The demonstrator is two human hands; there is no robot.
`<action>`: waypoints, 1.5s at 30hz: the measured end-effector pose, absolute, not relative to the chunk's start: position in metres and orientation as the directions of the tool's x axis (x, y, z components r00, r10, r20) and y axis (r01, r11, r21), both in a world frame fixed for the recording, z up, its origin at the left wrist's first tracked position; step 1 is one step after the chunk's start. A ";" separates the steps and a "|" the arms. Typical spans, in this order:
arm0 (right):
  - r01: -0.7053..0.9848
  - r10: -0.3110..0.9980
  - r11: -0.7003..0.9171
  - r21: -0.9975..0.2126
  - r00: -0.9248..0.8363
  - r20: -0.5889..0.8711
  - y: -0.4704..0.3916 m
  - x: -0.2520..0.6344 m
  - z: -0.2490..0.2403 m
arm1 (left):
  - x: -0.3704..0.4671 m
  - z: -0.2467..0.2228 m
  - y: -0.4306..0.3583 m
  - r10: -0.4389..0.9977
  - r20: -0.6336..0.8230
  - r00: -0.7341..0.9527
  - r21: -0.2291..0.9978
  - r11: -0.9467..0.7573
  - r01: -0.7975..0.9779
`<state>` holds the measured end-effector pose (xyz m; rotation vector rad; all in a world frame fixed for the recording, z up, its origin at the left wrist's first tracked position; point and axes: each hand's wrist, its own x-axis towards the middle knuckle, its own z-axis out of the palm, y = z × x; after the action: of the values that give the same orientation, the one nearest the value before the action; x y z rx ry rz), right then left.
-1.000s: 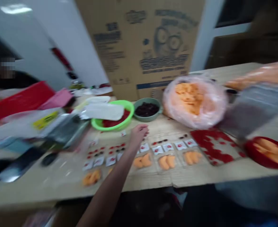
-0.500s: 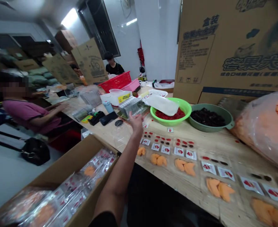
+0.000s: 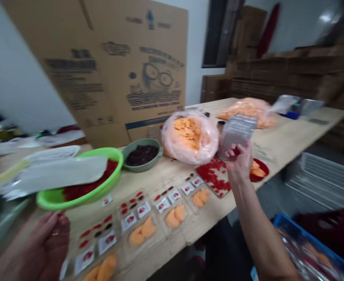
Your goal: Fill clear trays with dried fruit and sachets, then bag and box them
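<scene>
Right hand [image 3: 239, 163] now raised over the right part of the pale wooden table [image 3: 289, 136], fingers closed around a stack of clear plastic trays [image 3: 236, 130]; half a second ago only the left arm showed, reaching toward the round green plastic bowl [image 3: 107, 183]. Left hand [image 3: 40, 244] now low at the table's near edge, loosely open, holding nothing, beside filled clear packets of orange slices [image 3: 144, 232]. Fresh trays in hand, probably for another round of filling.

bowl by my left hand [image 3: 43, 244]: lime green [image 3: 113, 154], red bits inside | small bowl [image 3: 142, 166]: grey-green, dark fill | bag [image 3: 189, 136]: pale pink film over orange pieces | stack in my right hand [image 3: 238, 164]: clear, silvery [image 3: 236, 132] | table [image 3: 291, 136]: pale wood | box [image 3: 116, 70]: brown, dark print
</scene>
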<state>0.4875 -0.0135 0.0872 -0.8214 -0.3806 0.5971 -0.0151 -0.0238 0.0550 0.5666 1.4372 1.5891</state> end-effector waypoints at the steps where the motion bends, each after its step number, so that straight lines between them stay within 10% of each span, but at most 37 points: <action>1: -0.346 0.586 0.550 -0.760 0.808 0.057 -0.022 0.512 0.090 | 0.006 0.052 -0.015 0.868 -0.197 -0.456 0.946 0.047 -0.320; 11: -0.341 0.481 0.645 -0.684 0.877 0.017 -0.088 0.576 0.080 | 0.170 0.064 -0.004 0.950 -0.277 -0.146 0.867 0.182 -0.464; 15: -0.552 0.913 0.168 -0.817 0.400 -0.082 -0.073 0.522 0.072 | 0.185 0.054 -0.013 0.961 -0.273 -0.033 0.861 0.229 -0.455; 18: -0.503 0.989 -0.142 -0.853 -0.031 -0.147 -0.064 0.469 0.060 | 0.174 0.043 -0.012 0.963 -0.269 0.018 0.873 0.252 -0.419; 34: -0.134 0.935 -0.317 -0.939 -0.209 -0.286 -0.045 0.412 -0.019 | 0.146 -0.030 0.011 0.990 -0.137 0.019 0.941 0.124 0.313; 45: -0.062 0.951 -0.225 -0.972 -0.233 -0.205 -0.022 0.407 -0.033 | 0.154 -0.029 0.030 0.986 -0.063 0.156 0.592 -0.089 0.801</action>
<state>0.4073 -0.0218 -0.0331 -1.1842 -1.1955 1.5812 0.1537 0.0298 -0.0292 1.9418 1.6936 0.4875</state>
